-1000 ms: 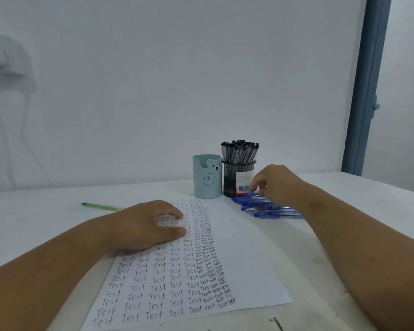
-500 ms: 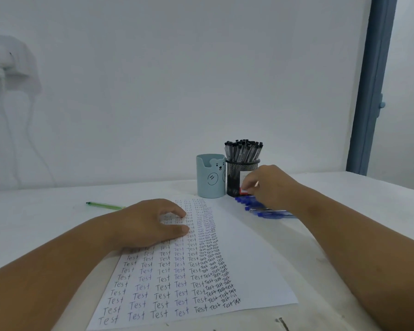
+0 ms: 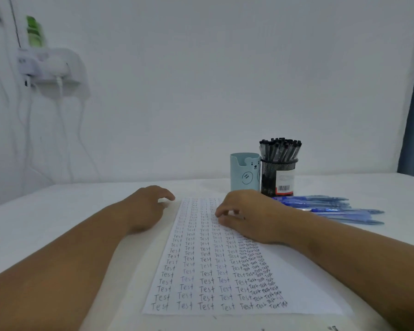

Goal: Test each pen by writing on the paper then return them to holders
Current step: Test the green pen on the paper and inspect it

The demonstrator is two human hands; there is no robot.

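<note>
Since neither hand has a pen, our left hand [image 3: 146, 209] rests loose beside the paper [image 3: 225, 259], right hand [image 3: 249, 218] relaxed on it, blue pens [image 3: 332, 209] near the surface's far edge.

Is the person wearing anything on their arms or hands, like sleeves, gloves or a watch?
No. Both forearms are bare as far as the picture shows, with no sleeves in view. The left hand and the right hand have no gloves, and no watch, bracelet or ring shows on either one.
</note>
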